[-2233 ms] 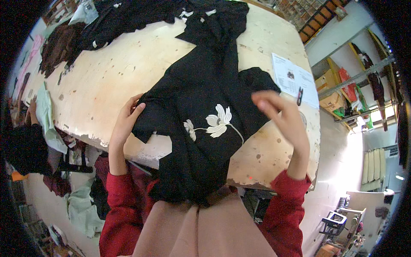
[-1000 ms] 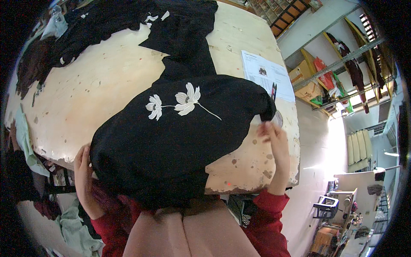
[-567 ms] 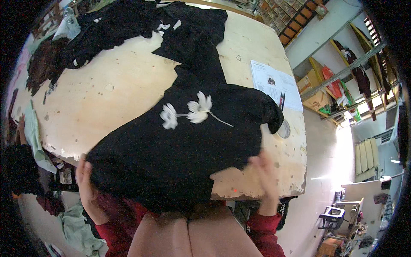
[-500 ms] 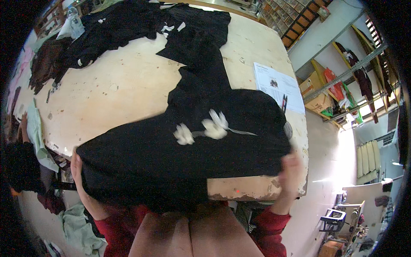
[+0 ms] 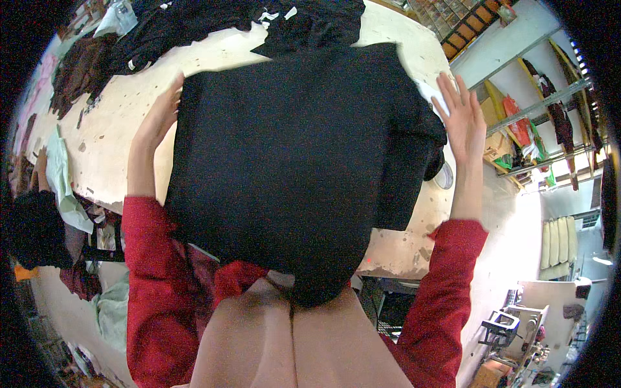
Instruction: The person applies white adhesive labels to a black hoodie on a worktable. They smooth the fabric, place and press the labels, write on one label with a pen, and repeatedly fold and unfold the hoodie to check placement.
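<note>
A large piece of black fabric (image 5: 284,149) spreads before me over the table, its lower end hanging down across the front edge onto my lap. My left hand (image 5: 158,116) is at the upper left side of the fabric, fingers stretched out along its edge and touching or nearly touching it. On the other side, my right hand (image 5: 462,119) is raised with fingers spread, holding nothing, apart from the cloth. More black garments (image 5: 213,26) lie heaped at the far side. White tags or scraps (image 5: 268,14) lie on them.
The pale worn table (image 5: 110,149) has a round grey object (image 5: 444,176) near its right edge. Brown cloth (image 5: 81,71) and a pale green cloth (image 5: 61,174) lie on the left, where another person's hand (image 5: 43,168) shows. Metal shelving (image 5: 550,100) stands at right.
Both hands have moved up and away from the front edge. The fabric's near part is now spread upward, covering the white pieces that lay on it. My right hand has come off the cloth.
</note>
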The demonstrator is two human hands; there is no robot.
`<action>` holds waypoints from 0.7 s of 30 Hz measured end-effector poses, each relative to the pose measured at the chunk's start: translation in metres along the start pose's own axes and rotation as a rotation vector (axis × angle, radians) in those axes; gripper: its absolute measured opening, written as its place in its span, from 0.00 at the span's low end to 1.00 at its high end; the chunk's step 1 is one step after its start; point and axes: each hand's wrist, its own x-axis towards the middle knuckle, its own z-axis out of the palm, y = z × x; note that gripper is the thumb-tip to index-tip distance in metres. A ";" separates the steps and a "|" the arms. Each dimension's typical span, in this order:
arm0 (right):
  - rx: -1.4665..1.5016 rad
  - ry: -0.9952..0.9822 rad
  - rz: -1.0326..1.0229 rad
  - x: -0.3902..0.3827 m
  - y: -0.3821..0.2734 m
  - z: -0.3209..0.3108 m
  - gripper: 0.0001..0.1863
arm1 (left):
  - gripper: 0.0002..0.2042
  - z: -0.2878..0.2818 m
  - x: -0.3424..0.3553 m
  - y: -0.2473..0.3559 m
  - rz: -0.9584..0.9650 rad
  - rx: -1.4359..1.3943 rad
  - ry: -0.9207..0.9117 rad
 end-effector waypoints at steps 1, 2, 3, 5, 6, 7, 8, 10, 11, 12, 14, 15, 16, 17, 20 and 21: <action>-0.171 0.014 0.027 -0.015 0.001 -0.001 0.30 | 0.34 -0.009 -0.013 -0.013 0.049 0.348 0.092; -0.340 0.028 0.064 -0.034 0.004 0.002 0.30 | 0.32 -0.013 -0.030 -0.020 0.077 0.456 0.115; -0.549 -0.009 0.139 -0.051 0.008 -0.001 0.28 | 0.30 -0.023 -0.052 -0.020 0.107 0.574 0.151; -0.778 -0.006 0.283 -0.099 0.006 -0.004 0.22 | 0.18 -0.048 -0.074 -0.046 0.228 0.645 0.121; -0.770 0.007 0.360 -0.119 0.013 0.000 0.19 | 0.16 -0.051 -0.093 -0.049 0.174 0.709 0.164; -0.757 0.001 0.465 -0.137 0.017 0.006 0.17 | 0.15 -0.053 -0.111 -0.053 0.119 0.768 0.202; -0.737 -0.009 0.576 -0.154 0.020 0.014 0.15 | 0.14 -0.055 -0.130 -0.060 0.099 0.789 0.233; -0.761 -0.054 0.705 -0.186 0.039 0.014 0.14 | 0.13 -0.055 -0.158 -0.073 0.079 0.823 0.295; -0.768 -0.082 0.764 -0.199 0.049 0.015 0.14 | 0.14 -0.052 -0.170 -0.079 0.056 0.834 0.350; -0.949 -0.078 0.632 -0.208 0.060 0.023 0.13 | 0.14 -0.044 -0.179 -0.083 0.035 0.839 0.414; -1.290 -0.068 0.347 -0.226 0.085 0.044 0.13 | 0.11 -0.029 -0.191 -0.089 0.176 0.911 0.433; -1.410 -0.096 0.186 -0.231 0.097 0.053 0.12 | 0.10 -0.026 -0.192 -0.095 0.250 1.002 0.421; -1.523 -0.124 0.022 -0.236 0.108 0.061 0.12 | 0.09 -0.023 -0.192 -0.100 0.323 1.093 0.405; -1.629 -0.156 -0.149 -0.237 0.114 0.064 0.12 | 0.09 -0.024 -0.191 -0.103 0.443 1.113 0.386; -0.981 0.263 0.794 -0.219 0.073 0.077 0.14 | 0.08 -0.017 -0.195 -0.083 0.118 0.528 0.458; -0.782 0.294 0.415 -0.223 0.075 0.064 0.15 | 0.08 -0.016 -0.196 -0.070 0.117 0.335 0.410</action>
